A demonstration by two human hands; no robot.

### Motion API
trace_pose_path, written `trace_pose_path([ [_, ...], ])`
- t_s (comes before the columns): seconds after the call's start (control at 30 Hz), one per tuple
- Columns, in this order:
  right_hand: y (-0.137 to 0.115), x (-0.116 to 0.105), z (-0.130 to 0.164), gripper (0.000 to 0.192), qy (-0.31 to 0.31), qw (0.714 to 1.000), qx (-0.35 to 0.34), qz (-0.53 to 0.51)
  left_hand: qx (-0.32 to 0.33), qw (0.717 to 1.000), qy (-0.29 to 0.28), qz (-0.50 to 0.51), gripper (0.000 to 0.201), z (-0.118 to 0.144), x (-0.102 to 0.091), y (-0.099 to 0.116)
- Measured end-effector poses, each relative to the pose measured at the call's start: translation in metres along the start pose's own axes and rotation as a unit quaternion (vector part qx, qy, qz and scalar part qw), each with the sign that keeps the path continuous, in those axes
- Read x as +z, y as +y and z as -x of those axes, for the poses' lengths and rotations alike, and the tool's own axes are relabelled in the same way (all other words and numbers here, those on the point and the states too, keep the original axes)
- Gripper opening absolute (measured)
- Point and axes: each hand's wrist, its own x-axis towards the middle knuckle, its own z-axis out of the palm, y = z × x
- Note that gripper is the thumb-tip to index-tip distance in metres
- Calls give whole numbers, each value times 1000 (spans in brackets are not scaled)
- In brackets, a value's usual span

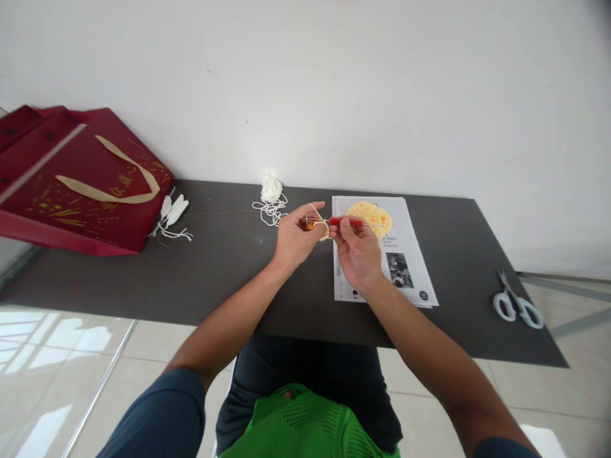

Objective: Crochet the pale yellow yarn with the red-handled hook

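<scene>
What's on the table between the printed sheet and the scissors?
Nothing: in the head view, only bare dark table shows between the printed sheet and the scissors.

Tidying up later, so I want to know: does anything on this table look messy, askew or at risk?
Mostly orderly. The white yarn trails loose loops across the table, and the scissors lie near the right edge. The red bag lies flat, overhanging the left end.

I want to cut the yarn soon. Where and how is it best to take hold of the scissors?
Probably by the white handle loops of the scissors, coming from the near right: the loops lie toward the table front edge, the blades point away to the wall.
</scene>
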Motion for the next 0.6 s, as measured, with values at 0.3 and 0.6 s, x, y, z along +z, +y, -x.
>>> trace_pose_path([
  [0.3,-9,-6,-1,19,-20,991,-118,65,12,1000,26,11,44,-1,0,0],
  [0.6,-11,-9,-2,16,-23,974,-205,98,21,999,33,28,42,-1,-1,1],
])
